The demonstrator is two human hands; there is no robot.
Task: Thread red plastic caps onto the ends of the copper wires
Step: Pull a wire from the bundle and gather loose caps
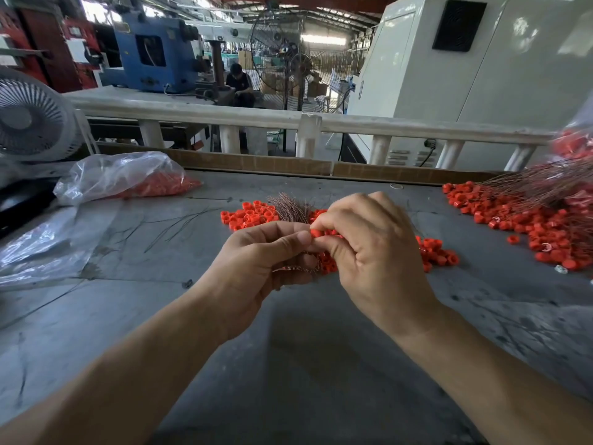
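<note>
At the far left of the grey bench a crumpled clear plastic bag of red caps lies beside a white fan, with a few loose dark wires on the surface just right of it. At the centre, over a scattered pile of small red plastic caps, the left hand curls its grip around a bundle of thin copper wires whose ends fan out above the fist, and the right hand, touching it, pinches a single red cap between thumb and forefinger at the left thumb tip. At the far right lies a bigger heap of red caps with long copper wires spread across it.
</note>
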